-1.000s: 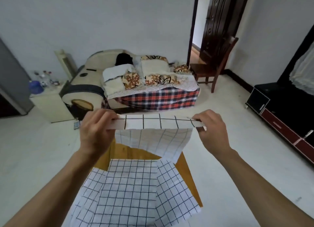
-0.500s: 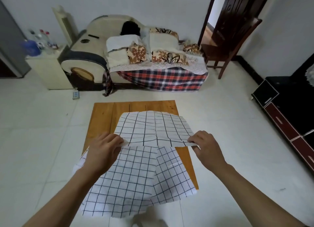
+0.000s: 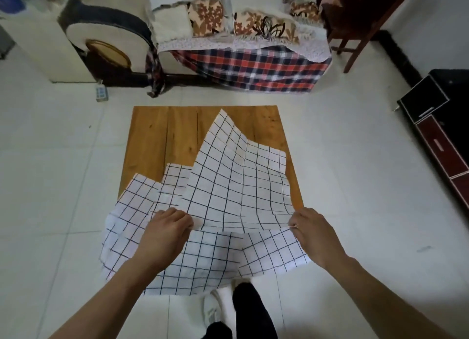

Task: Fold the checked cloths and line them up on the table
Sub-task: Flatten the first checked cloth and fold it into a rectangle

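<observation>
Looking down from head height, the view took in a small wooden table (image 3: 162,140) standing on a pale tiled floor (image 3: 50,186), with two bare forearms reaching in from the bottom edge. Both hands held one white checked cloth (image 3: 236,181) by its near edge: the left hand (image 3: 165,233) had its fingers curled over the near left corner, pinching the fabric, and the right hand (image 3: 314,234) pinched the near right corner between thumb and fingertips. That cloth was spread out over the middle and right of the tabletop, creased and rumpled, with its far corner rising to a peak towards the back of the table. Beneath it lay more checked cloths (image 3: 203,260), overlapping one another and hanging off the near edge of the table towards the person; how many lay there could not be told. Below the hanging cloths, a dark trouser leg (image 3: 251,310) and a white shoe (image 3: 212,310) showed on the tiles. Beyond the table stood a cream sofa (image 3: 106,44) draped with a red, white and navy plaid blanket (image 3: 256,69) and floral cushions (image 3: 205,16). A dark wooden chair (image 3: 355,21) stood at the upper right, and a black cabinet (image 3: 436,115) ran along the right edge.
</observation>
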A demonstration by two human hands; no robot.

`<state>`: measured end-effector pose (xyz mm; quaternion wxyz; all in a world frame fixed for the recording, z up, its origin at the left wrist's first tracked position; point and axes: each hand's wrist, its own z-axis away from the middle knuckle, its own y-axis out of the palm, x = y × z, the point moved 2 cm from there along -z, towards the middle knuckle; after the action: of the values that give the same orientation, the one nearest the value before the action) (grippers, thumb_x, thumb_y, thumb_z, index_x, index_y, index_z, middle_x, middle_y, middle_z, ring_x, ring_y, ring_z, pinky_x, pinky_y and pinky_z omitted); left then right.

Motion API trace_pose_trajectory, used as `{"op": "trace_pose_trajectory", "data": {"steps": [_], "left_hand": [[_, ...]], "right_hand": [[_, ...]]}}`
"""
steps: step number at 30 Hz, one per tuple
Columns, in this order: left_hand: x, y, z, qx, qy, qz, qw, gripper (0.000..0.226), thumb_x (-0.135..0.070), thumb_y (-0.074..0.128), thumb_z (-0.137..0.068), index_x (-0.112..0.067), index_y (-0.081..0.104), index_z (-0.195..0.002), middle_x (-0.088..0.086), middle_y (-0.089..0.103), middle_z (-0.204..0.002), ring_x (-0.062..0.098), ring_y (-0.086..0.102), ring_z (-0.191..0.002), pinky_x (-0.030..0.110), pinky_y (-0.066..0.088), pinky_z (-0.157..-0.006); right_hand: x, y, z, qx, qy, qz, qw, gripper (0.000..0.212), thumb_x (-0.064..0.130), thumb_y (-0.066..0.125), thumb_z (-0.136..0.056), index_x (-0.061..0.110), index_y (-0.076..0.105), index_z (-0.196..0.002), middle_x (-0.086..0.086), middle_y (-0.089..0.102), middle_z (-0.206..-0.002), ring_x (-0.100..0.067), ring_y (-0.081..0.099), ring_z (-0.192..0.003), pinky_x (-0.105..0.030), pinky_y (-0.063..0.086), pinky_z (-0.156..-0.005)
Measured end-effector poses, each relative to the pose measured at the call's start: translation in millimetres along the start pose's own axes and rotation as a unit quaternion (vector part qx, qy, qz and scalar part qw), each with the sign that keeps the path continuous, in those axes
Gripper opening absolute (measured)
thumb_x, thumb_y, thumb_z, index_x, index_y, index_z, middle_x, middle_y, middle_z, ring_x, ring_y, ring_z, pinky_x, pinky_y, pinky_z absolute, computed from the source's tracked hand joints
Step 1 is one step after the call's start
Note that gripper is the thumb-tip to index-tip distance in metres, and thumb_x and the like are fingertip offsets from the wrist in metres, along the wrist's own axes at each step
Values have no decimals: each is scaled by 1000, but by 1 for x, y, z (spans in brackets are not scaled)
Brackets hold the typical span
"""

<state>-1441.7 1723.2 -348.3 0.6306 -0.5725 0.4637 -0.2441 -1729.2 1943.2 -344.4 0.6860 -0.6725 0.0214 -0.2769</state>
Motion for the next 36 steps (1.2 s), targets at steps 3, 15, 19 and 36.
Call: {"op": "trace_pose_trajectory", "data": {"steps": [3, 15, 19, 36], "left_hand": [[4, 23, 1, 43, 0, 3, 999, 16, -13, 77, -78, -23, 64, -78, -7, 62, -72, 16, 55, -65, 30, 47, -61], [2, 58, -25, 103, -50, 10, 993, 12, -22, 67, -87, -23, 57, -80, -8, 57, -67, 18, 52, -54, 29, 44, -47], [3, 62, -44, 107, -74, 29, 991, 11, -24, 64, -90, -24, 57, -82, -9, 57, -70, 15, 52, -59, 27, 40, -50], [51, 173, -168, 49, -245, 117, 961, 9, -26, 67, -91, -20, 62, -88, -1, 65, -74, 19, 59, -68, 29, 44, -60]], "right_hand": [[-13, 25, 3, 32, 28, -20, 999, 5, 16, 65, -91, 21, 66, -91, 11, 63, -94, -12, 58, -86, -24, 41, -71], [-41, 49, 3, 83, 136, -62, 985, 7, 23, 60, -94, 20, 66, -97, 11, 67, -95, -16, 62, -88, -34, 51, -79], [-45, 51, -3, 84, 171, -70, 979, 13, 25, 59, -95, 29, 54, -84, 13, 60, -83, -14, 57, -77, -25, 41, -65], [-119, 128, -101, -19, 259, -160, 952, 7, 22, 68, -90, 18, 62, -89, 5, 63, -73, -18, 58, -69, -23, 43, -59]]}}
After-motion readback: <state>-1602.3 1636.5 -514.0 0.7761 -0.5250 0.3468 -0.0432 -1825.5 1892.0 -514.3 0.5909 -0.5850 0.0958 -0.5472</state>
